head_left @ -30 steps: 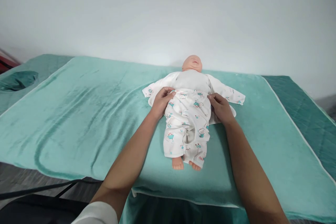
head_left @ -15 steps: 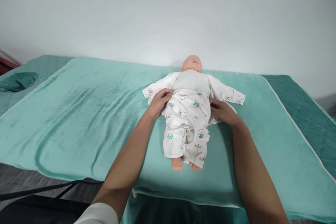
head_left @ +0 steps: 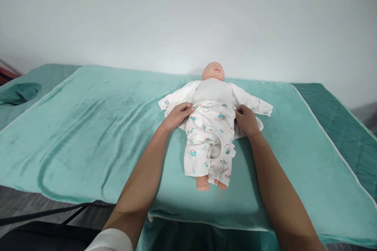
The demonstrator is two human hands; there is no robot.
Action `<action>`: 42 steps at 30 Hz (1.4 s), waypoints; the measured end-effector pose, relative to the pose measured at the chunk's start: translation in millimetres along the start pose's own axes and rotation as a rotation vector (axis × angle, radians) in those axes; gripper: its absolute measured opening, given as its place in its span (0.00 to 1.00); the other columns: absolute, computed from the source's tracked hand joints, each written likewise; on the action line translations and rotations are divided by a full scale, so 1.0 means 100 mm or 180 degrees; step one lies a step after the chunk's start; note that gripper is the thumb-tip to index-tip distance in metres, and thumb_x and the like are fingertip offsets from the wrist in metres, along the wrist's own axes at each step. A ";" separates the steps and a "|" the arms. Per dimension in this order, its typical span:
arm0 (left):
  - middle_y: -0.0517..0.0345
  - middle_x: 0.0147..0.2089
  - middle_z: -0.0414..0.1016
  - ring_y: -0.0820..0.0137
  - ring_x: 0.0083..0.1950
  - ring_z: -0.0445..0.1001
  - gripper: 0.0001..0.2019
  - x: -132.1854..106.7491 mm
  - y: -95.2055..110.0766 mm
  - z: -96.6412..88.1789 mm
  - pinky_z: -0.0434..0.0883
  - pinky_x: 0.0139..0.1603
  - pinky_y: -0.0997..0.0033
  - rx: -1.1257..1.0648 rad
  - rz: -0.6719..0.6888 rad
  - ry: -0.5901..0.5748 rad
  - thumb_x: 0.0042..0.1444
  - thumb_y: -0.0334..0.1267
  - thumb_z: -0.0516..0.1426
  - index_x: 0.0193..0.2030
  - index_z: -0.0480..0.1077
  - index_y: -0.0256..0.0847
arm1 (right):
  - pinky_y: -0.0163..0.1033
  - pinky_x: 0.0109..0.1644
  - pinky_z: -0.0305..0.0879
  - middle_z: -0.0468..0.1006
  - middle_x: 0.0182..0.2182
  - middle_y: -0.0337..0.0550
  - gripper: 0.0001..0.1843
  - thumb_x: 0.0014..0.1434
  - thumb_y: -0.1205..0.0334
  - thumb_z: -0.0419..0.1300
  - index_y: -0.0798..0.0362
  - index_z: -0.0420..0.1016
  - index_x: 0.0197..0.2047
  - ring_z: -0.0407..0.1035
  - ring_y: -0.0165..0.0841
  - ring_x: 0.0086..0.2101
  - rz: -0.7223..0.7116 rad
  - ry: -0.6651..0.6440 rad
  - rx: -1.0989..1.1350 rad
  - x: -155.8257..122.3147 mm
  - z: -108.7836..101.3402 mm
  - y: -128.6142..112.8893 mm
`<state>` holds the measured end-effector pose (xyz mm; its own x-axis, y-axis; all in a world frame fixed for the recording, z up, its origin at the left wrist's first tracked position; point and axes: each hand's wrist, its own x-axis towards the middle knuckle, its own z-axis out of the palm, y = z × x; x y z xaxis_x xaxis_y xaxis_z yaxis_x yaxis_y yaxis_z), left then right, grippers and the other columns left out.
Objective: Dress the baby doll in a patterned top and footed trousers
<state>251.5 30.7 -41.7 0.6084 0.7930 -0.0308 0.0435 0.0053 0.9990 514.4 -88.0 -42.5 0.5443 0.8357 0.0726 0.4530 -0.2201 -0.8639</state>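
Observation:
A baby doll (head_left: 213,71) lies on its back on a teal blanket (head_left: 97,125), head toward the wall. It wears white patterned trousers (head_left: 209,141) and an open white jacket (head_left: 253,104) spread beneath it. My left hand (head_left: 176,116) grips the waistband at the doll's left-hand side, fingers curled on the cloth. My right hand (head_left: 246,120) pinches the waistband on the other side. The doll's bare feet (head_left: 210,183) stick out of the trouser legs toward me.
The blanket covers a quilted green bed (head_left: 347,125) that runs along a white wall. A dark green pillow (head_left: 18,93) lies at the far left. Black cables (head_left: 44,213) cross the floor under the bed's near edge.
Both hands stayed on the waistband and shifted slightly up the doll's body. The trousers sit a little higher and the view has drifted slightly.

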 end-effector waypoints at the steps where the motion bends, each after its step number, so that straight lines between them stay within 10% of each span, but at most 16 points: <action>1: 0.64 0.26 0.59 0.76 0.27 0.55 0.21 -0.01 0.01 -0.01 0.50 0.28 0.73 0.0071 -0.0048 -0.0070 0.53 0.56 0.63 0.28 0.66 0.40 | 0.38 0.28 0.56 0.67 0.18 0.33 0.09 0.52 0.59 0.58 0.49 0.62 0.25 0.61 0.31 0.22 0.0002 -0.0030 0.0013 -0.01 0.00 -0.01; 11: 0.59 0.38 0.75 0.73 0.37 0.71 0.14 -0.02 -0.02 -0.16 0.64 0.39 0.74 -0.0527 -0.0416 -0.0556 0.49 0.43 0.68 0.38 0.75 0.38 | 0.41 0.40 0.69 0.78 0.34 0.38 0.12 0.48 0.59 0.65 0.48 0.69 0.37 0.72 0.36 0.36 -0.0021 -0.0709 0.0880 0.02 0.05 0.11; 22: 0.64 0.28 0.70 0.77 0.28 0.67 0.13 0.02 -0.10 -0.01 0.63 0.29 0.78 -0.1374 -0.0029 -0.0051 0.47 0.39 0.69 0.35 0.70 0.39 | 0.51 0.46 0.76 0.80 0.40 0.40 0.25 0.41 0.60 0.74 0.45 0.67 0.40 0.75 0.43 0.44 0.0228 -0.0807 0.2276 -0.01 0.23 0.02; 42: 0.65 0.31 0.69 0.74 0.32 0.67 0.15 0.05 -0.02 0.26 0.62 0.31 0.76 -0.0861 0.0169 0.0623 0.48 0.43 0.66 0.35 0.65 0.42 | 0.51 0.49 0.75 0.81 0.37 0.37 0.20 0.42 0.58 0.75 0.46 0.70 0.34 0.76 0.42 0.43 -0.0066 -0.0660 0.2564 -0.03 0.22 -0.02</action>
<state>274.9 19.3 -44.8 0.4393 0.8983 0.0020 -0.2120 0.1015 0.9720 496.2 -79.5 -52.4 0.3646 0.9287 0.0672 -0.2253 0.1580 -0.9614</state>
